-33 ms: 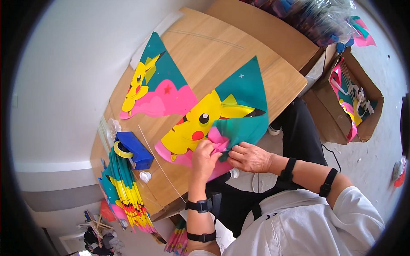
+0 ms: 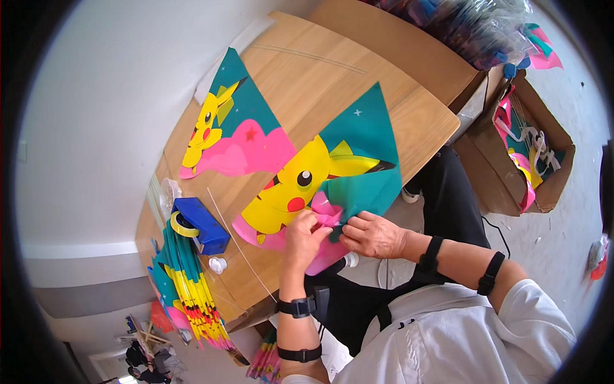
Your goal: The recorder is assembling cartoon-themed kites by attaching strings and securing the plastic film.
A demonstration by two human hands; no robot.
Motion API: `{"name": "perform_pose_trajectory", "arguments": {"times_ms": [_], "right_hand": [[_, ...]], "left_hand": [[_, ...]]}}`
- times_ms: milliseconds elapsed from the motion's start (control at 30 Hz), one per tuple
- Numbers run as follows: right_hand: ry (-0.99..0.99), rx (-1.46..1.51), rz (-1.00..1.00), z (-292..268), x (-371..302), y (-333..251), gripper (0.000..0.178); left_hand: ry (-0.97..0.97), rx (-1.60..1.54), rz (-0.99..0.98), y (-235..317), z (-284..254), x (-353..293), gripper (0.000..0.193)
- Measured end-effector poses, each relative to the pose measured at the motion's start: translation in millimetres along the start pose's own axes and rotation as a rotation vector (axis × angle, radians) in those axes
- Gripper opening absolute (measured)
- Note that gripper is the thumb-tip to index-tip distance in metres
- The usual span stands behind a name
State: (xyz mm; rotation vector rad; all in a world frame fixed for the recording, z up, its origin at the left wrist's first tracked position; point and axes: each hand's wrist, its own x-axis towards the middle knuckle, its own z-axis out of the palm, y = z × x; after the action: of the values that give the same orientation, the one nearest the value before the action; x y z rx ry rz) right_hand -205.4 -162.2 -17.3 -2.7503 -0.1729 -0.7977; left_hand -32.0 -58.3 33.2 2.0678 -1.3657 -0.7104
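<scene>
A thin kite sail (image 2: pixel 288 185), teal and pink with a yellow cartoon creature, lies over the near part of the wooden table, its front edge overhanging. My left hand (image 2: pixel 302 237) pinches a gathered pink fold of it near the lower middle. Just to the right, my right hand (image 2: pixel 372 235) has its fingers closed on the teal part of the same sail. What lies inside the bunched cloth is hidden. Farther left, a second sail (image 2: pixel 252 131) of the same print lies flat. A slim pale rod (image 2: pixel 242 248) rests left of my left hand.
On the left edge stand a blue tape dispenser (image 2: pixel 214 242) with a yellow tape roll (image 2: pixel 184 225), a small white lump (image 2: pixel 217 265) and a bundle of sails (image 2: pixel 192 288) hanging over. At right, an open cardboard box (image 2: pixel 556 201) holds sails; plastic-bagged goods (image 2: pixel 473 29) lie behind.
The near sail has shifted very slightly, its far tip a little to the left. Both hands keep their hold, with the pink fold slightly changed in shape.
</scene>
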Motion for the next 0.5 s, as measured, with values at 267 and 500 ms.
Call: {"name": "perform_pose_trajectory", "arguments": {"times_ms": [267, 500], "right_hand": [[-0.046, 0.005, 0.001, 2, 5, 9, 0.013], [-0.19, 0.031, -0.019, -19, 4, 7, 0.011]], "left_hand": [[-0.202, 0.123, 0.018, 16, -20, 25, 0.016], [-0.257, 0.217, 0.118, -3, -24, 28, 0.022]]}}
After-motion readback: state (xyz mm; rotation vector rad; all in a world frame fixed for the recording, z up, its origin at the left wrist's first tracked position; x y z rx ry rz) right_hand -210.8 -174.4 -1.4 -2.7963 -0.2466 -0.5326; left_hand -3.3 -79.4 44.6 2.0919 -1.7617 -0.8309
